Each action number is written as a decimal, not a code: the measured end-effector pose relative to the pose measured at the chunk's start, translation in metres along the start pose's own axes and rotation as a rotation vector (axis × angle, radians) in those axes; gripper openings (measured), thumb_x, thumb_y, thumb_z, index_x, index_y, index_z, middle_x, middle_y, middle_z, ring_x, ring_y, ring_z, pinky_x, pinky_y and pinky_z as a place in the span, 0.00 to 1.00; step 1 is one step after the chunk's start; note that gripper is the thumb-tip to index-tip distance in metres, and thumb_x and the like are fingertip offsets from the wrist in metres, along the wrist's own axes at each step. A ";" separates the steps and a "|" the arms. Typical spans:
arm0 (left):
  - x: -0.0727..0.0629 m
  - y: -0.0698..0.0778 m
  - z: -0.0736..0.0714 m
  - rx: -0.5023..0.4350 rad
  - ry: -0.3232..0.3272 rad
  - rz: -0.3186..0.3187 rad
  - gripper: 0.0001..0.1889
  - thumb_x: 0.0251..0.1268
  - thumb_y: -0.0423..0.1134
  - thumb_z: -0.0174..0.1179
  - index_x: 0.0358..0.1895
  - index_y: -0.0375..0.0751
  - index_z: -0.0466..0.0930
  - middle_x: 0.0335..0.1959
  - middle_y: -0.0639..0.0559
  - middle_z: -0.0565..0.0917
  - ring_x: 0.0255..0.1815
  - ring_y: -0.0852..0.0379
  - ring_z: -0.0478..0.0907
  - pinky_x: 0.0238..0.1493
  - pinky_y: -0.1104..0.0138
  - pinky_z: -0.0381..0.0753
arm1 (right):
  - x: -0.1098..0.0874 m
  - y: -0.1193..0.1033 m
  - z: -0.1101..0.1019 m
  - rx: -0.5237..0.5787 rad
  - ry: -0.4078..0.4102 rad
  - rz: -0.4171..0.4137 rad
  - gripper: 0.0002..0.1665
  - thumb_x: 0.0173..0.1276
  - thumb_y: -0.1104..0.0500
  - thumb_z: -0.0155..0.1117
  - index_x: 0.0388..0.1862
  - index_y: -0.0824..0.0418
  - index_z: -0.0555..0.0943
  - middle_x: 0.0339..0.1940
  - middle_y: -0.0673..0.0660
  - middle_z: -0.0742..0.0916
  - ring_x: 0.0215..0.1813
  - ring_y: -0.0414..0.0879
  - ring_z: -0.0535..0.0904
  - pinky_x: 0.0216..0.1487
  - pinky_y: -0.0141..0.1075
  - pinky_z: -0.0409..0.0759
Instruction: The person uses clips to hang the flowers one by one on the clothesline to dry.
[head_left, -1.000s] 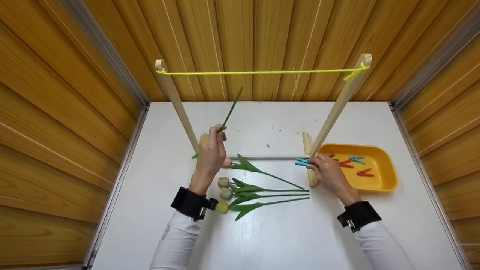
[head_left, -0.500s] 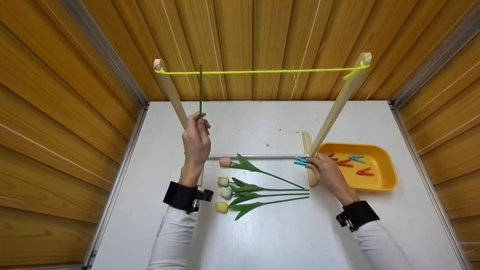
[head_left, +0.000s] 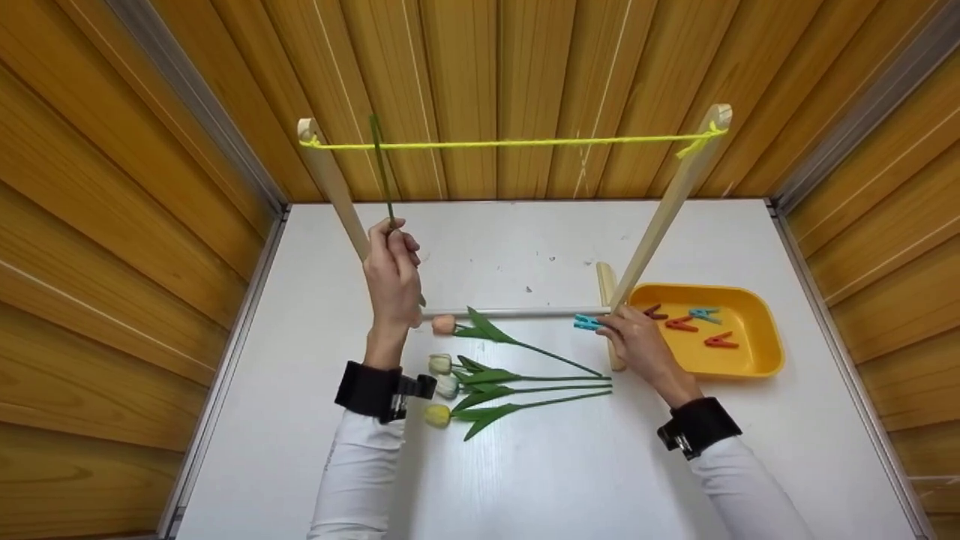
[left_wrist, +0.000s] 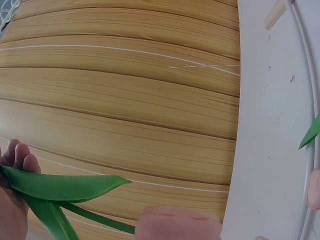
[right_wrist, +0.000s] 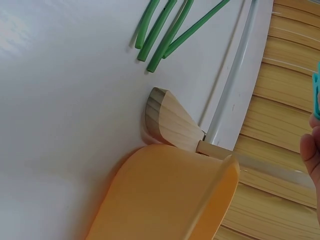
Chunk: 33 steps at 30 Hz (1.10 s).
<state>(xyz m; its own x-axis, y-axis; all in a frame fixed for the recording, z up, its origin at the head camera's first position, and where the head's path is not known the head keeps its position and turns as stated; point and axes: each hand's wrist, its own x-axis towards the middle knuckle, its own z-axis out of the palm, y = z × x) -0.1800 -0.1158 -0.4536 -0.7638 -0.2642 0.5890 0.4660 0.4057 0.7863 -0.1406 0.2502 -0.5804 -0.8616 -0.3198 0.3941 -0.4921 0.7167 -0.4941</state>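
Note:
In the head view my left hand (head_left: 394,274) holds an artificial tulip by its stem (head_left: 381,169), which points up and crosses the yellow string (head_left: 510,142) near its left end. The left wrist view shows this tulip's green leaves (left_wrist: 70,186) at the fingers and its pink bloom (left_wrist: 177,225) hanging head down. My right hand (head_left: 646,346) pinches a light blue clothespin (head_left: 586,322) beside the right post of the wooden stand (head_left: 660,225). Several more tulips lie on the table between the hands, among them a peach one (head_left: 444,325) and a yellow one (head_left: 437,415).
A yellow plastic tub (head_left: 757,360) with several red and blue clothespins (head_left: 721,340) stands on the right, close to the stand's foot (right_wrist: 172,120). A pale rod (head_left: 517,311) joins the stand's posts low down. Wood-panelled walls (head_left: 112,262) enclose the white table (head_left: 525,480).
My left hand has moved left and up with the tulip, bringing its stem up across the string. My right hand keeps hold of the clothespin near the tub. The head view has shifted slightly.

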 end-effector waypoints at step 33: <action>0.005 -0.007 -0.006 -0.005 -0.005 -0.018 0.13 0.81 0.34 0.40 0.51 0.30 0.73 0.28 0.41 0.78 0.24 0.63 0.73 0.29 0.75 0.73 | 0.095 -0.096 -0.025 0.018 0.231 -0.334 0.11 0.61 0.67 0.70 0.43 0.67 0.88 0.25 0.56 0.75 0.30 0.44 0.68 0.30 0.28 0.66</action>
<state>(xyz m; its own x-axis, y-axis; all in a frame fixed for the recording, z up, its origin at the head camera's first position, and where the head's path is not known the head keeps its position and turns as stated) -0.1841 -0.1248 -0.4552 -0.7740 -0.2673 0.5740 0.4546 0.3964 0.7976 -0.1723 0.1659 -0.4761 -0.6045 -0.3841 0.6979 -0.7441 0.5852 -0.3225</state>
